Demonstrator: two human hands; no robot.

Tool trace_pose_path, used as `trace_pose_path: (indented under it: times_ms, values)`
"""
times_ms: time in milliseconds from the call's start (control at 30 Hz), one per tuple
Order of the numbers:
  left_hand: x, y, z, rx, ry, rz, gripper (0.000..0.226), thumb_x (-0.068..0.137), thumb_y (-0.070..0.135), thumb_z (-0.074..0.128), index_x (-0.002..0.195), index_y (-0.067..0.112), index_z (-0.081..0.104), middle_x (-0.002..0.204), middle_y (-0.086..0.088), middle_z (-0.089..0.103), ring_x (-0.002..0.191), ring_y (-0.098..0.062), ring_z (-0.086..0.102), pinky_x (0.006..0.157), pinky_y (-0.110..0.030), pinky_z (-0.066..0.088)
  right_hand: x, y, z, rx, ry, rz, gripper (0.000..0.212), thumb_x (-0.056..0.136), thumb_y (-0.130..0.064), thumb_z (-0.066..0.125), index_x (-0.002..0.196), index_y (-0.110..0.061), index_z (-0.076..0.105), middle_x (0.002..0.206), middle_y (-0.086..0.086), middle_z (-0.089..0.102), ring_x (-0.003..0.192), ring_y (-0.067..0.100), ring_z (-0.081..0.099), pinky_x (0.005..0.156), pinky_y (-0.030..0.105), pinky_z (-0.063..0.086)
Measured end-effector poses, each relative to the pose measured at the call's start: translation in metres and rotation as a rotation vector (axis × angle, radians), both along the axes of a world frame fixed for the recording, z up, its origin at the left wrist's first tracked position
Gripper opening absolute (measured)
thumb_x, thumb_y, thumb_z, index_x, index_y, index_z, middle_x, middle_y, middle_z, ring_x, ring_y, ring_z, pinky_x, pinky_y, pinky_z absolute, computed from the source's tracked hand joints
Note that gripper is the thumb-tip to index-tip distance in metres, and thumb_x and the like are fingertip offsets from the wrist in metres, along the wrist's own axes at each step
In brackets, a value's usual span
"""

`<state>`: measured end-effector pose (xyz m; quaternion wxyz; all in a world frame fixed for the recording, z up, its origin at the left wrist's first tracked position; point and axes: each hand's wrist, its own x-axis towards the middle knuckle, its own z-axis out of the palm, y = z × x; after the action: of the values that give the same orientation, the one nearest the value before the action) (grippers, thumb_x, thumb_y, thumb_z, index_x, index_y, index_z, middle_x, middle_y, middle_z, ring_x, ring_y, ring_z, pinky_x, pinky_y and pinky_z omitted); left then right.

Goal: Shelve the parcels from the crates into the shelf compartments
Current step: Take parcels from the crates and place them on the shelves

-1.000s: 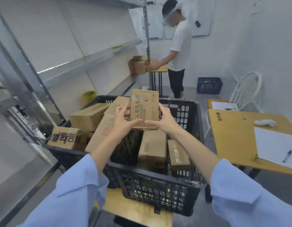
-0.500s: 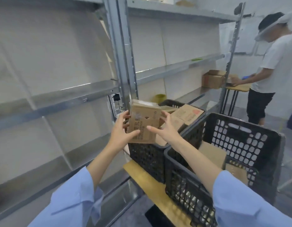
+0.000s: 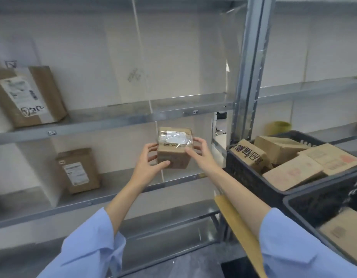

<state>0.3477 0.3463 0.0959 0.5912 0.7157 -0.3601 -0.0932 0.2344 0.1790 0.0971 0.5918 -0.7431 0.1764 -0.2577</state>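
A small brown cardboard parcel (image 3: 174, 151) with a taped white label on top is held between both hands in front of the metal shelf (image 3: 117, 120). My left hand (image 3: 148, 164) grips its left side and lower front. My right hand (image 3: 199, 155) presses its right side. The parcel hovers level with the lower compartment, by a thin divider. Two black crates stand at right: the farther crate (image 3: 251, 177) is full of cardboard parcels (image 3: 293, 159); the nearer crate (image 3: 321, 203) shows one parcel inside.
A labelled parcel (image 3: 29, 97) stands in the upper left compartment and another (image 3: 78, 170) in the lower left one. A grey upright post (image 3: 247, 77) splits the shelving. The crates rest on a wooden table (image 3: 239, 231). A yellow-green container (image 3: 277, 127) sits behind them.
My view has swung left from the crates to the shelf. Both hands carried the parcel away from the crate, turned its labelled side up, and now hold it before the lower compartment.
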Motion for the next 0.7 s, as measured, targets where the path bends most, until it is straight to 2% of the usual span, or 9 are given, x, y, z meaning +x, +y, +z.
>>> trace_pose_path:
  times_ms: [100, 167, 200, 267, 333, 433, 500, 633, 700]
  values:
    - [0.019, 0.039, 0.003, -0.021, -0.023, 0.098, 0.054, 0.079, 0.016, 0.08, 0.123, 0.022, 0.048, 0.122, 0.011, 0.056, 0.115, -0.014, 0.057, 0.096, -0.031, 0.047, 0.029, 0.031, -0.001, -0.007, -0.009, 0.07, 0.053, 0.095, -0.026, 0.063, 0.14, -0.024, 0.033, 0.139, -0.002, 0.048, 0.118, 0.014, 0.052, 0.084, 0.017, 0.043]
    - [0.028, 0.065, 0.005, -0.046, -0.021, 0.143, 0.052, 0.078, 0.014, 0.08, 0.119, 0.019, 0.048, 0.117, 0.012, 0.056, 0.113, -0.016, 0.058, 0.089, -0.02, 0.048, 0.044, 0.053, -0.001, -0.006, -0.02, 0.109, 0.056, 0.094, -0.018, 0.065, 0.139, -0.023, 0.033, 0.14, -0.001, 0.048, 0.119, 0.015, 0.053, 0.09, 0.02, 0.046]
    - [0.034, 0.083, 0.006, -0.045, -0.02, 0.167, 0.054, 0.078, 0.014, 0.08, 0.12, 0.019, 0.047, 0.116, 0.012, 0.055, 0.111, -0.014, 0.057, 0.087, -0.016, 0.047, 0.053, 0.069, 0.001, -0.014, -0.023, 0.137, 0.059, 0.093, -0.015, 0.066, 0.14, -0.023, 0.032, 0.14, -0.001, 0.047, 0.118, 0.013, 0.053, 0.087, 0.016, 0.046]
    - [0.041, 0.105, 0.008, -0.019, -0.039, 0.19, 0.062, 0.079, 0.018, 0.08, 0.129, 0.021, 0.043, 0.122, 0.011, 0.052, 0.113, -0.011, 0.053, 0.094, -0.021, 0.046, 0.064, 0.09, 0.003, -0.043, -0.028, 0.173, 0.071, 0.09, -0.011, 0.069, 0.145, -0.027, 0.028, 0.14, -0.005, 0.045, 0.121, 0.012, 0.051, 0.086, 0.013, 0.043]
    - [0.054, 0.133, 0.007, -0.01, -0.044, 0.23, 0.077, 0.079, 0.022, 0.08, 0.143, 0.025, 0.036, 0.136, 0.006, 0.046, 0.121, -0.014, 0.049, 0.097, -0.027, 0.042, 0.08, 0.116, 0.002, -0.103, -0.004, 0.21, 0.085, 0.089, -0.007, 0.07, 0.153, -0.031, 0.02, 0.138, -0.009, 0.04, 0.124, 0.011, 0.047, 0.093, 0.02, 0.042]
    - [0.067, 0.172, 0.007, -0.019, -0.047, 0.28, 0.088, 0.08, 0.023, 0.08, 0.152, 0.027, 0.03, 0.144, 0.001, 0.04, 0.125, -0.013, 0.046, 0.098, -0.024, 0.039, 0.1, 0.156, 0.003, -0.169, 0.033, 0.246, 0.088, 0.089, -0.001, 0.068, 0.157, -0.026, 0.017, 0.137, -0.005, 0.035, 0.126, 0.014, 0.045, 0.098, 0.024, 0.041]
    - [0.072, 0.195, 0.006, -0.003, -0.099, 0.302, 0.082, 0.079, 0.023, 0.081, 0.149, 0.027, 0.038, 0.137, 0.003, 0.042, 0.12, -0.01, 0.048, 0.103, -0.025, 0.04, 0.113, 0.18, 0.001, -0.163, 0.033, 0.256, 0.081, 0.088, 0.004, 0.067, 0.154, -0.019, 0.026, 0.133, -0.001, 0.034, 0.128, 0.021, 0.047, 0.098, 0.024, 0.043]
    - [0.084, 0.239, -0.003, -0.033, -0.112, 0.324, 0.07, 0.074, 0.018, 0.085, 0.133, 0.024, 0.049, 0.133, -0.002, 0.05, 0.117, -0.007, 0.054, 0.102, -0.028, 0.046, 0.13, 0.22, -0.002, -0.08, -0.015, 0.303, 0.083, 0.084, 0.005, 0.071, 0.149, -0.022, 0.027, 0.149, 0.0, 0.035, 0.129, 0.022, 0.047, 0.104, 0.028, 0.046]
    - [0.088, 0.259, -0.007, -0.059, -0.097, 0.329, 0.065, 0.071, 0.019, 0.087, 0.124, 0.025, 0.049, 0.13, 0.002, 0.054, 0.116, -0.003, 0.055, 0.101, -0.029, 0.048, 0.134, 0.239, 0.0, -0.064, -0.03, 0.339, 0.08, 0.084, 0.001, 0.073, 0.145, -0.021, 0.027, 0.147, -0.005, 0.036, 0.127, 0.018, 0.047, 0.095, 0.012, 0.045]
